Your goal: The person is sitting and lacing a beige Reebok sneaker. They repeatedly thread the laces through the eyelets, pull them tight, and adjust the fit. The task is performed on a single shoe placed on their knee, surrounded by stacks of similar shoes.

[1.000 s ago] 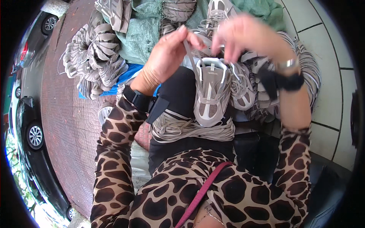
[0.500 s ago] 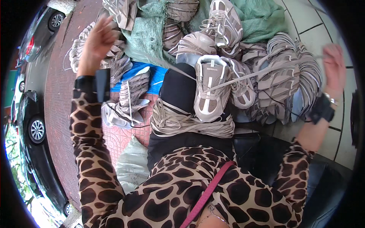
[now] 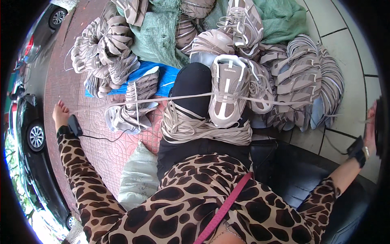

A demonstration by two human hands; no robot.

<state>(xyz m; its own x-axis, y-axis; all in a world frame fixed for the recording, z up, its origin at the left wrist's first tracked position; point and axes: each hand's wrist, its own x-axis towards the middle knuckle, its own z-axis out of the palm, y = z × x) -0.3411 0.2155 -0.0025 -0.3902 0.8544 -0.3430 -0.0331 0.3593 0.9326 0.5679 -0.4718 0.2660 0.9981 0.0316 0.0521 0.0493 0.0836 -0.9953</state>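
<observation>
Out they go! The left hand [image 3: 61, 114] has swung down and wide, the right hand [image 3: 370, 126] out too, and the lace [image 3: 183, 97], angled upward before, now runs almost level across the shoe [image 3: 230, 79]!

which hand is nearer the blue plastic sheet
Left: the left hand is apart from the blue plastic sheet, off to its left; the right hand is far across to its right, past the bundled shoe uppers.

Shoe [image 3: 230, 83] right of left knee [image 3: 193, 81]
</observation>
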